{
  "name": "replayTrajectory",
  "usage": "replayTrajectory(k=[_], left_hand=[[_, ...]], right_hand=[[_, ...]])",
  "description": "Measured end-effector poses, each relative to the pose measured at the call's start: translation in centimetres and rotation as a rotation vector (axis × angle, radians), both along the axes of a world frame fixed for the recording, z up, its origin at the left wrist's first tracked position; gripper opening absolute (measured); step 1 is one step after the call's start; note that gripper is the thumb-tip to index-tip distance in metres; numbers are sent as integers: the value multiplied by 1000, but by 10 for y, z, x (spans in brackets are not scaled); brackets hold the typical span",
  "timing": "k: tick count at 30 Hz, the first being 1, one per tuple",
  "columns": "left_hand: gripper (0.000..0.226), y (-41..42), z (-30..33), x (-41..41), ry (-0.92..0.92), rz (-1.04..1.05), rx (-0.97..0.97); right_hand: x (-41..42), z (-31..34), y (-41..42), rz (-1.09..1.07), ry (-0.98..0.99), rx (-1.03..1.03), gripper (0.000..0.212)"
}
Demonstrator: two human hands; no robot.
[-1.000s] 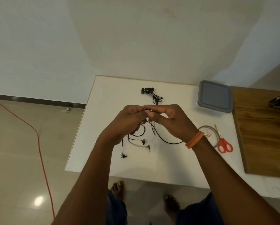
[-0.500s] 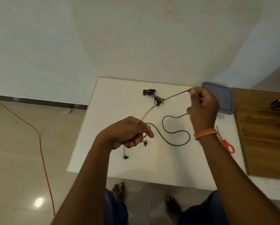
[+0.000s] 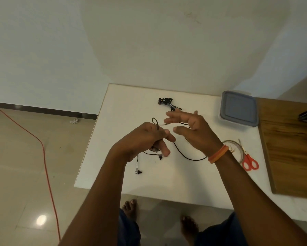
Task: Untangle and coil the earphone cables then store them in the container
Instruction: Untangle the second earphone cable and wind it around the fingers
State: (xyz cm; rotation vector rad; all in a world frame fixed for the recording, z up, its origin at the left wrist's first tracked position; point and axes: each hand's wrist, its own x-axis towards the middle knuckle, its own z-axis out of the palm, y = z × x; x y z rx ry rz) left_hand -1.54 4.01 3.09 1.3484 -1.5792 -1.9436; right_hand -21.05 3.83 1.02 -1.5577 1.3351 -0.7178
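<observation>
above table (image 3: pixel 167 189) centre (edges well off), left hand (image 3: pixel 145 139) grips cable (image 3: pixel 184 155).

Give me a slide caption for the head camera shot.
Left hand grips an earphone cable while the right hand loops it.

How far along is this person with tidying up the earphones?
Early, by the look of it. One small black bundle already lies coiled at the far side of the table. The left hand grips a second earphone cable, a loop at its fingers, while the right hand is spread open, cable draped across it. The container has its lid on, nothing visibly stored.
</observation>
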Motion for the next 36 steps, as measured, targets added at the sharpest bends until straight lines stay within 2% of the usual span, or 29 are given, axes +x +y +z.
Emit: replayTrajectory(k=[3,6,9,12,14,17,21,23,27,30,34,36], left_hand=[[28,0,-1,1,-18,-44,2],[22,2,1,-2,-49,-102,23],[20,3,-1,1,-66,-163,40],[21,3,-5,8,-131,-257,58],[20,3,-5,11,-142,-254,82],[19,1,-2,9,-129,-130,12],[29,-1,5,14,-17,59,24],[25,-2,7,14,-8,119,-42],[23,-9,-3,18,-275,433,-300],[27,-11,-9,28,-480,675,-450],[27,-9,-8,40,-666,914,-526],[26,-10,-14,50,-746,907,-483]], right_hand=[[8,-3,4,68,108,-61,57],[11,-2,6,161,5,-24,69],[13,-9,8,256,50,-63,47],[10,-6,9,228,91,-33,19],[8,-3,8,195,61,-50,12],[5,-1,5,124,-2,-69,9],[-1,2,4,9,-48,-7,11],[-5,7,2,-35,-102,65,13],[-15,8,3,50,-130,199,18],[-24,10,1,26,-52,190,18],[-45,12,0,-62,124,102,12],[-57,13,2,-115,156,41,15]])
